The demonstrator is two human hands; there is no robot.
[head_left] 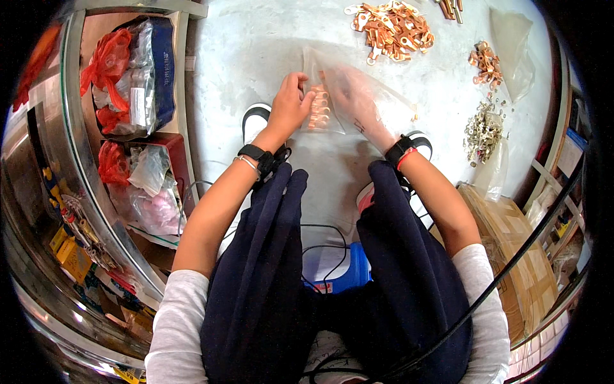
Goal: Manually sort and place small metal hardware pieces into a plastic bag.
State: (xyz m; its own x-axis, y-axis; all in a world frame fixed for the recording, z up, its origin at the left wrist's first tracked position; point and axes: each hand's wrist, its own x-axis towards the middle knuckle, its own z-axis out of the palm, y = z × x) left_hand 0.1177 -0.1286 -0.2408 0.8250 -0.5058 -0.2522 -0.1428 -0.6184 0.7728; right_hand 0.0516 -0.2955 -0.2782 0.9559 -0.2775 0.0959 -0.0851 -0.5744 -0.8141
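Observation:
On the pale floor in front of me lies a clear plastic bag (377,89), its wide side toward the right. Copper cable lugs (319,110) sit stacked in a column inside its left part. My left hand (291,104) is at the bag's left edge, its fingers curled and thumb against the plastic beside the lugs. Reaching into the bag from the right, my right hand (355,102) shows hazily through the film. Its fingertips are close to the top of the lug column, and the plastic blurs how they are bent.
A heap of copper lugs (393,31) lies at the far right, with a smaller lug pile (486,64) and small metal pieces (483,134) beyond my right hand. Bins of bags (158,77) stand left; a cardboard box (511,249) stands right. A black cable (511,265) crosses at right.

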